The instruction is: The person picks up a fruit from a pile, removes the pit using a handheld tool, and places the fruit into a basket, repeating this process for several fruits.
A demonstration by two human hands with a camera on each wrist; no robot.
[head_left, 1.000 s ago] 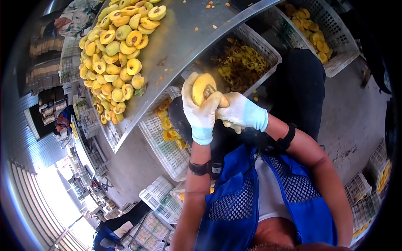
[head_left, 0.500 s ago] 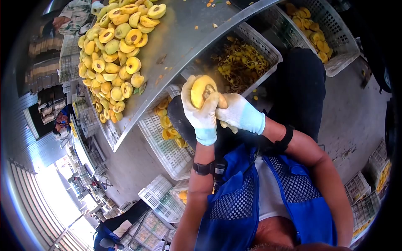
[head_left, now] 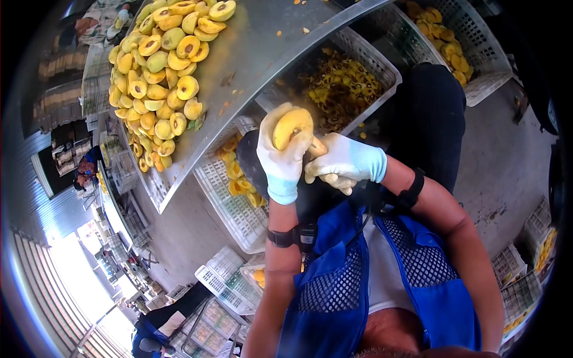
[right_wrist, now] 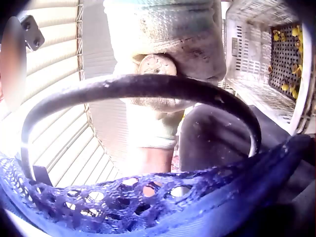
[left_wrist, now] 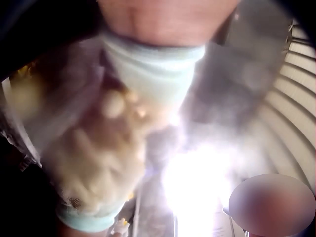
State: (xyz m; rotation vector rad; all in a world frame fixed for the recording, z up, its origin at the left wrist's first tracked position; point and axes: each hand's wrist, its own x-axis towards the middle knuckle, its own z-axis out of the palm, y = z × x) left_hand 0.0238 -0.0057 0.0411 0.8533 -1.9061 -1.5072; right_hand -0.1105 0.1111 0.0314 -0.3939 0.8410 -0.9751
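Note:
A yellow peach half (head_left: 292, 126) lies in the gloved left hand (head_left: 280, 155), whose fingers and thumb grip it. Its cut face is turned partly toward the right hand. The gloved right hand (head_left: 343, 162) holds a pitting tool by its wooden handle (head_left: 317, 147), close against the peach; the tool's metal end is mostly hidden by the left thumb. From the right wrist, the round butt of the wooden handle (right_wrist: 158, 65) sticks out of the right glove (right_wrist: 165, 29). The gloves (left_wrist: 98, 158) are blurred in the left wrist view.
Halved peaches (head_left: 158, 77) are heaped on the metal table (head_left: 256, 53). Below its edge, a crate (head_left: 388, 77) holds peelings and scraps. Crates with peach pieces stand left of the knees (head_left: 230, 203) and at upper right (head_left: 492, 65). A black loop (right_wrist: 138, 86) crosses the right wrist view.
The peach half has tilted in the left hand, so less of its cut face shows. The right hand has turned at the wrist, and more of the wooden handle is visible.

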